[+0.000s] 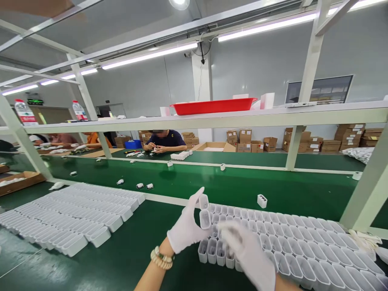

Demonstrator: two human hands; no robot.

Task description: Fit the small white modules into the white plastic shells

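Left hand (pixel 186 227) pinches white cup (pixel 205 219) at lower center, opening's long axis near upright in frame; right hand (pixel 250 252) just right of it, blurred, can't tell finger state.

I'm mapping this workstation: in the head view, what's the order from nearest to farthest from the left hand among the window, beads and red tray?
1. Beads: at the wrist of the left hand.
2. Red tray: on the shelf above.
3. Window: far wall, right side.
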